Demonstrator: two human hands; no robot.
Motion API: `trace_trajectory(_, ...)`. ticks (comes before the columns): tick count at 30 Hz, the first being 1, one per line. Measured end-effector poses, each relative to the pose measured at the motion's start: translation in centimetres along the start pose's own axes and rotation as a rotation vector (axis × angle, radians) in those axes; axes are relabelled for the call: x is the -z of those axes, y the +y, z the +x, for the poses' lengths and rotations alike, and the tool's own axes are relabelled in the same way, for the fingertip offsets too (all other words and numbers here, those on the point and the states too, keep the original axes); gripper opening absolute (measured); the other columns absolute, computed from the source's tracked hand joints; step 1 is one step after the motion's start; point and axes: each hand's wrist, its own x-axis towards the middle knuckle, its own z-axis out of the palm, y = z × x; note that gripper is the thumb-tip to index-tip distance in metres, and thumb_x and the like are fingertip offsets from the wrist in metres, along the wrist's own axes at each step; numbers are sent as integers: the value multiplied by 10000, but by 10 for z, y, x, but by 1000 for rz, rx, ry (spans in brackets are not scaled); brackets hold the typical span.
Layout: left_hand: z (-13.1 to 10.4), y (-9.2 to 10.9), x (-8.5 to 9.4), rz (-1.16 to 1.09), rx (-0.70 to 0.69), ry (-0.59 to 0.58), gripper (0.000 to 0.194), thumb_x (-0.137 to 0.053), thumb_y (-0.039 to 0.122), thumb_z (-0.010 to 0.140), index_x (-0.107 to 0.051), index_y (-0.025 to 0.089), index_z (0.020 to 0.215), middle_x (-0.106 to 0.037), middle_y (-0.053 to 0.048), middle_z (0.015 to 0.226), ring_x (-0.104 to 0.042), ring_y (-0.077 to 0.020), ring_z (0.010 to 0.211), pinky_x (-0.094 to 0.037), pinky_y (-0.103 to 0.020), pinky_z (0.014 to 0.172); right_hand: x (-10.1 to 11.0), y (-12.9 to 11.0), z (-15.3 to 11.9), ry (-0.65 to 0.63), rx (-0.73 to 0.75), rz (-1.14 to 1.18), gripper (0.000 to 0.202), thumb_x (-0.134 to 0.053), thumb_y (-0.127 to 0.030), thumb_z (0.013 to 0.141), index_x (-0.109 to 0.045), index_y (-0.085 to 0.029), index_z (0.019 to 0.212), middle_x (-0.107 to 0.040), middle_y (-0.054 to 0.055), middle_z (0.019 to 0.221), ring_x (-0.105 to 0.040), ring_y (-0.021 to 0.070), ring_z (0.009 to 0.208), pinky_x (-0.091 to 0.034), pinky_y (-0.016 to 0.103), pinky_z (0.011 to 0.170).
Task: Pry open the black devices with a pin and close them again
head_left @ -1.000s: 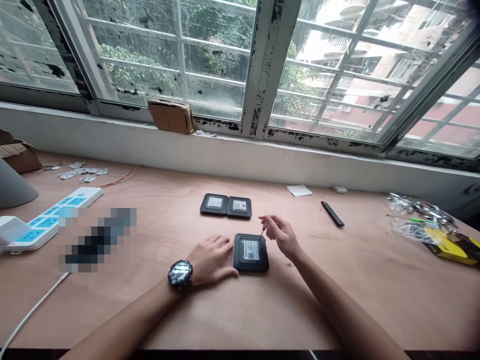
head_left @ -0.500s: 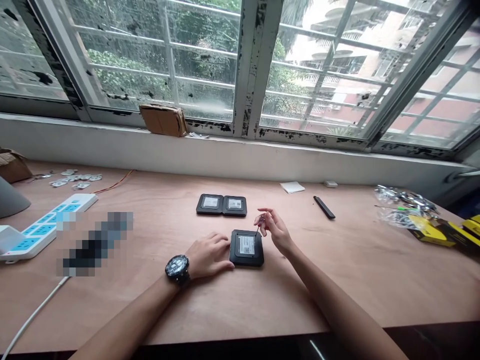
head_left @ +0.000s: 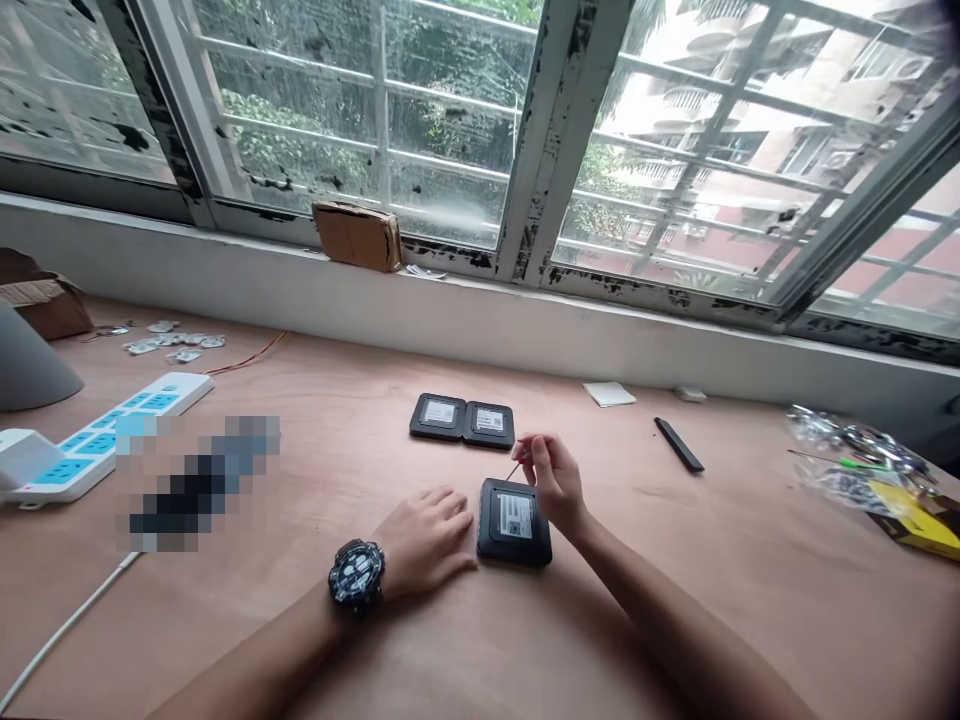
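Note:
A black square device [head_left: 515,522] with a white label lies flat on the wooden table. Just left of it rests my left hand [head_left: 433,540], palm down, fingers spread and holding nothing. My right hand [head_left: 551,478] is closed around a thin screwdriver [head_left: 512,472], whose shaft slants down to the device's upper left corner. Behind the device, two more black labelled squares, one on the left [head_left: 437,416] and one on the right [head_left: 489,423], lie side by side.
A white power strip [head_left: 112,440] and a blurred-out object [head_left: 199,485] lie at the left. Farther right are a white paper [head_left: 609,394], a black bar [head_left: 679,446], plastic bags [head_left: 847,460] and a yellow box [head_left: 919,518]. A window ledge runs along the back.
The view has tilted and shifted left. The screwdriver tip has moved from the device's upper right corner to its upper left. My left hand has come slightly away from the device's edge.

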Motion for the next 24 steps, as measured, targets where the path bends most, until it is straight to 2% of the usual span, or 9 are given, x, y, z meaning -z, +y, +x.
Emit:
trace_trajectory(4, -4, 2, -1, 33, 23, -37, 433, -679, 516, 925, -565, 215, 1215, -648, -92, 1161, -604, -297, 1080, -530, -405, 865, -8, 14, 0, -41, -37, 13, 275, -458, -462, 1054, -622, -241, 1035, -623, 12, 813, -469, 117, 544, -356, 253, 451)
trace_trajectory(9, -3, 0, 0, 29, 62, -59, 318, -648, 516, 947, -607, 211, 1028, -639, -71, 1168, -611, -269, 1060, -536, -361, 800, -9, 19, -2, -98, -78, -70, 346, -459, -495, 1042, -676, -225, 1024, -619, 59, 949, -506, 137, 643, -421, 273, 531)
trace_trajectory(11, -2, 0, 0, 23, 91, -60, 285, -643, 497, 954, -612, 215, 987, -639, -59, 1147, -620, -253, 1026, -533, -340, 754, -9, 17, 0, -126, -125, -19, 362, -454, -505, 1040, -669, -230, 1136, -601, 57, 943, -490, 135, 639, -398, 262, 508)
trace_trajectory(14, -2, 0, -1, 13, 99, -59, 253, -645, 473, 956, -612, 222, 956, -646, -48, 1078, -627, -244, 984, -528, -334, 729, -9, 13, 4, -163, -213, 133, 406, -420, -527, 1046, -549, -247, 1310, -594, 11, 817, -392, 108, 523, -359, 251, 473)
trace_trajectory(16, -2, -1, -2, 10, 94, -54, 242, -653, 461, 952, -608, 224, 945, -649, -46, 1061, -629, -245, 968, -527, -337, 722, -8, 11, 6, -179, -220, 165, 367, -450, -547, 1031, -547, -254, 1230, -602, -10, 784, -345, 92, 482, -376, 254, 488)
trace_trajectory(20, -2, -2, -4, 9, 83, -27, 231, -666, 447, 945, -603, 225, 933, -652, -46, 1031, -623, -241, 949, -525, -340, 736, -8, 10, 6, -198, -203, 93, 314, -648, -542, 930, -617, -230, 913, -623, 28, 915, -424, 93, 542, -410, 257, 509)
trace_trajectory(22, -2, -2, -4, 18, 69, -10, 244, -666, 457, 944, -606, 221, 928, -652, -52, 1027, -615, -244, 959, -525, -344, 758, -8, 11, 7, -199, -219, 81, 317, -653, -536, 928, -682, -220, 925, -611, 28, 871, -414, 93, 530, -378, 254, 476)
trace_trajectory(24, -2, -2, -4, 30, 54, -1, 264, -660, 476, 947, -613, 216, 927, -653, -59, 1035, -606, -249, 969, -525, -353, 774, -5, 10, 10, -140, -225, 91, 335, -619, -533, 953, -725, -219, 1006, -587, 10, 770, -394, 95, 504, -364, 257, 464)
